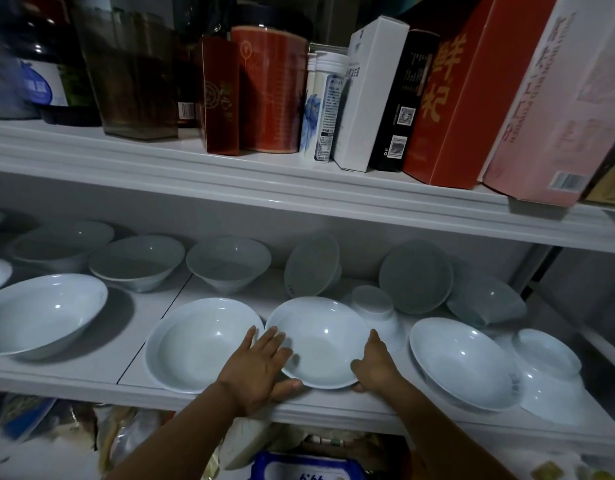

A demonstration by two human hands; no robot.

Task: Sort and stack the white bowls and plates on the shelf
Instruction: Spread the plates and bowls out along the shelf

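Both hands are holding the middle bowl [319,341] at the front of the shelf [91,382]. The left hand [261,362] is lying over its left rim with the thumb tucked beneath, and the right hand [375,365] is clasping the right rim. The bowl seems to be touching the neighbouring bowl [198,344] and is sitting just before an upturned small bowl [373,306]. A hasty lift is risking a clink against either one, or a slip off the front edge.
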